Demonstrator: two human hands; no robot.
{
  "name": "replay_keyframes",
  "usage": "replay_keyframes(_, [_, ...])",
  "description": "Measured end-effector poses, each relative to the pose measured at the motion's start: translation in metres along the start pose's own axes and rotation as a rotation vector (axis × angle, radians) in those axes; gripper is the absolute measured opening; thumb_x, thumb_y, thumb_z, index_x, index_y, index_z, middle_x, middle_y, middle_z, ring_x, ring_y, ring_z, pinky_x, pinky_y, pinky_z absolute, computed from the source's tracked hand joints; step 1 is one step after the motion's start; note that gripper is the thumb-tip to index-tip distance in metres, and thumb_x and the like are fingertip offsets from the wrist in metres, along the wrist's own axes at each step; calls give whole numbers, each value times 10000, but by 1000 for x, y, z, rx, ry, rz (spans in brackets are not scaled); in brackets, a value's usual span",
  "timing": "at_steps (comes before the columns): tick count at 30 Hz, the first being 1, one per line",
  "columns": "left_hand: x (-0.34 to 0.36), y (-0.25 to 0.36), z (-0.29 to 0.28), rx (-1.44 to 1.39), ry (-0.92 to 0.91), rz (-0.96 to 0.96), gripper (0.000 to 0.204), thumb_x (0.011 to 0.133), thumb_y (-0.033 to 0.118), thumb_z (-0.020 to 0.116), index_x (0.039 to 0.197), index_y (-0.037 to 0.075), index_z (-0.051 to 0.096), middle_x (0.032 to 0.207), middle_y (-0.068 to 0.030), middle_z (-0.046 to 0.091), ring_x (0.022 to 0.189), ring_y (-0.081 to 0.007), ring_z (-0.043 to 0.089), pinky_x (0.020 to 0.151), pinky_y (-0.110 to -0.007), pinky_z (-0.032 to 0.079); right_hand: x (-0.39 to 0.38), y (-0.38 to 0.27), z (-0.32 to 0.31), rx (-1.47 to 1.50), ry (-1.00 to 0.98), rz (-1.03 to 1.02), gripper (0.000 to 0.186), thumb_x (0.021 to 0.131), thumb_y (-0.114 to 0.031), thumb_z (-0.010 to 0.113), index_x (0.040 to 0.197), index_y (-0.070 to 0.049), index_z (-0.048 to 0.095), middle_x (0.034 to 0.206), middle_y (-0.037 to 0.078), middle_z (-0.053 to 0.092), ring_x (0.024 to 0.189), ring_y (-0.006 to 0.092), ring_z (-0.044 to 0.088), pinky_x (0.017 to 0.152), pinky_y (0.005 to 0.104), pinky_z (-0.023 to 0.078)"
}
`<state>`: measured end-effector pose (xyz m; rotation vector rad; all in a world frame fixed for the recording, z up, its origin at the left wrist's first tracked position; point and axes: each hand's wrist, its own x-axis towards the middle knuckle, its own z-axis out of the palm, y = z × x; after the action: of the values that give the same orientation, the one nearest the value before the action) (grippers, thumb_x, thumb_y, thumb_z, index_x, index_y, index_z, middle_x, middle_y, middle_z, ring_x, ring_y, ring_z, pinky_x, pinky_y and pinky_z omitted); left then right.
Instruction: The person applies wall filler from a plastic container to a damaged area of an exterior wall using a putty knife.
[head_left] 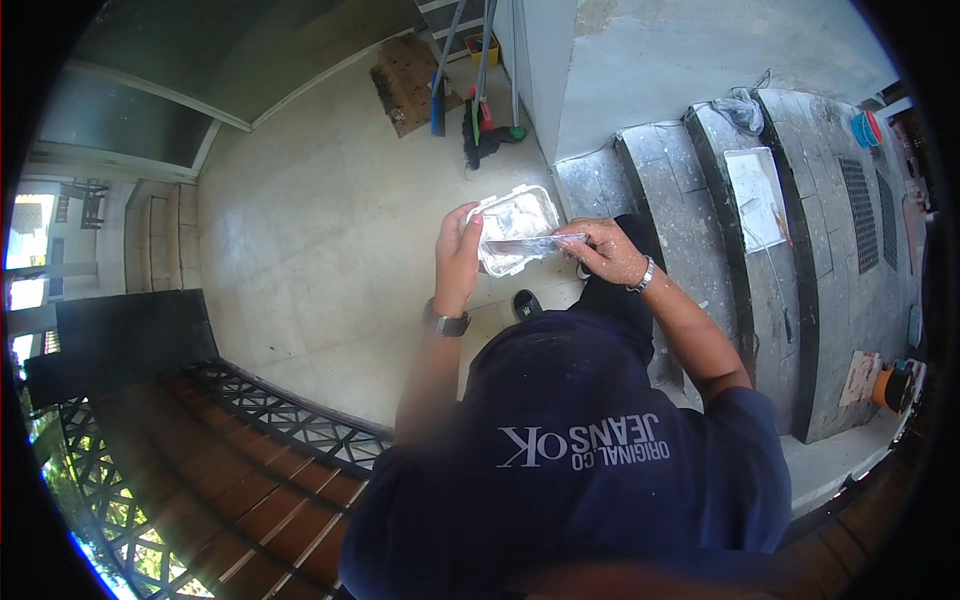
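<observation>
Our left hand (460, 252) pinches the left side of a white container (508, 267), held above the floor (330, 240). Our right hand's (612, 255) fingers pinch a flat blade (522, 244), which reaches across the container.

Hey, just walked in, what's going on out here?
A person is standing beside some steps, the left hand gripping a white container by its side. The right hand holds a flat-bladed tool across the container's opening, with white material visible inside. To the right, a whitish tray rests on the steps.
</observation>
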<state>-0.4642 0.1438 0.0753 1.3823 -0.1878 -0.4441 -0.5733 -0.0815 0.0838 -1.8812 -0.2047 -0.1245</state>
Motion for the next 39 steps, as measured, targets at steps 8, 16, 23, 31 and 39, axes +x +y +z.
replay_keyframes(8, [12,-15,-2,-3,-22,-128,375,980,223,543,1219,-60,487,1109,-121,601,959,-122,577,848,-257,466,8,3,-1,135,-65,237,195,951,-128,555,1058,8,646,804,83,669,710,145,627,670,290,494])
replay_keyframes(16, [5,7,-7,8,-112,-58,349,984,204,539,1235,-31,480,1074,-94,586,947,-98,556,827,-238,460,28,-23,-48,-392,-61,-272,173,922,-117,570,1035,-22,660,879,131,663,752,251,632,714,331,499])
replay_keyframes(23, [1,5,-5,-48,-130,91,317,974,135,533,1242,-21,467,1108,-89,560,957,-91,538,826,-238,457,18,-37,-18,-409,-49,-135,155,875,-106,628,1003,-22,654,892,136,667,801,316,612,743,393,490])
replay_keyframes(31, [-7,3,-6,58,-75,115,345,952,150,571,1232,-29,474,1080,-92,568,916,-90,535,804,-237,453,14,-49,-25,-571,58,-122,166,863,-98,630,998,-4,648,853,154,652,785,328,605,731,404,489])
replay_keyframes(39, [-17,-6,-11,79,-13,134,304,972,118,536,1240,-16,481,1050,-60,573,892,-71,537,778,-220,456,-2,-59,3,-175,198,336,171,892,-98,596,1012,13,645,936,189,672,828,331,654,768,364,512])
